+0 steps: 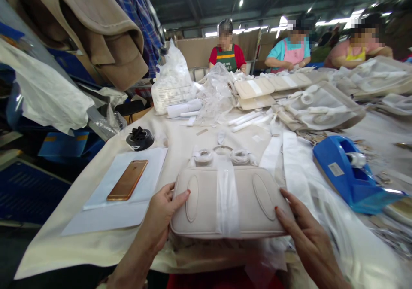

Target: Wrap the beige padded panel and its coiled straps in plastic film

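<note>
A beige handbag (206, 201) lies between my two hands at the table's near edge. A band of white wrapping (227, 199) runs down its middle, and an oval patch shows on either side. My left hand (164, 214) grips the bag's left end, thumb on top and fingers partly hidden at the edge. At the opposite end my right hand (298, 220) pinches the right edge, thumb near the oval patch. Wrapped white straps with rings (222, 153) stick out along the bag's far side.
Left of the bag, a gold phone (128, 181) rests on white sheets (99, 220). Behind it sits a black tape roll (140, 139). A blue tape dispenser (341, 168) stands right. Stacked beige bags (318, 104) and plastic-wrapped pieces fill the back; several co-workers stand beyond.
</note>
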Action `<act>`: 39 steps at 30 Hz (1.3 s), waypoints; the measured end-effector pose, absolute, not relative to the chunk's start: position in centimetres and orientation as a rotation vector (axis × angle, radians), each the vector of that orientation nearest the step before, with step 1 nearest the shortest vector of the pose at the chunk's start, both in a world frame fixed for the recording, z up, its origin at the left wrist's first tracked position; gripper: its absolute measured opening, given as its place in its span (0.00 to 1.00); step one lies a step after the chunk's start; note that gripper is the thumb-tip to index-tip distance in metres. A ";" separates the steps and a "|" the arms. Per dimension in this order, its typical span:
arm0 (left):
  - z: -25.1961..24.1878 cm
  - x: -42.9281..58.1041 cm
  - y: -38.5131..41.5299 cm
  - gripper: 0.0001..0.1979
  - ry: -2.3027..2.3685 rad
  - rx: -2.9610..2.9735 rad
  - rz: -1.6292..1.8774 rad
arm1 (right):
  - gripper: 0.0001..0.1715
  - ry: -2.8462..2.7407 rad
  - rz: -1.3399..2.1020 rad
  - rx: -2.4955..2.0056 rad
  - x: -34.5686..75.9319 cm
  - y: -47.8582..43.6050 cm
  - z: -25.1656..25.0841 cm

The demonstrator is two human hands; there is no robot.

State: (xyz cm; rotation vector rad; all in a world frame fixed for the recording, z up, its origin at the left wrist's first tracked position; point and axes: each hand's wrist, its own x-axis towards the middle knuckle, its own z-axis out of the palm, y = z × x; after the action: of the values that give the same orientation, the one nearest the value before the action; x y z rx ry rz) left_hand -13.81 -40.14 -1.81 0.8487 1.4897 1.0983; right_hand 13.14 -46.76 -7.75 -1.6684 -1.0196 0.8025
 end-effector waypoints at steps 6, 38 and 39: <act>1.9 -12.4 -40.3 0.52 1.243 0.886 1.454 | 0.40 -1.078 0.829 -1.361 14.2 -43.5 -2.3; 2.8 -11.2 -36.2 0.14 1.696 3.101 1.390 | 0.29 -1.012 0.597 -1.352 14.5 -37.7 -1.1; 2.5 -10.7 -36.7 0.12 1.549 3.153 1.481 | 0.29 -1.006 0.602 -1.351 14.5 -37.6 -1.1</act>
State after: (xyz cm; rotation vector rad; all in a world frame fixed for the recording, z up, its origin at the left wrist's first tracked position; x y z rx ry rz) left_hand -10.75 -36.69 2.53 3.1529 1.5486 1.4812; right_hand 14.53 -37.65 -1.11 -1.3508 -1.0055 0.6025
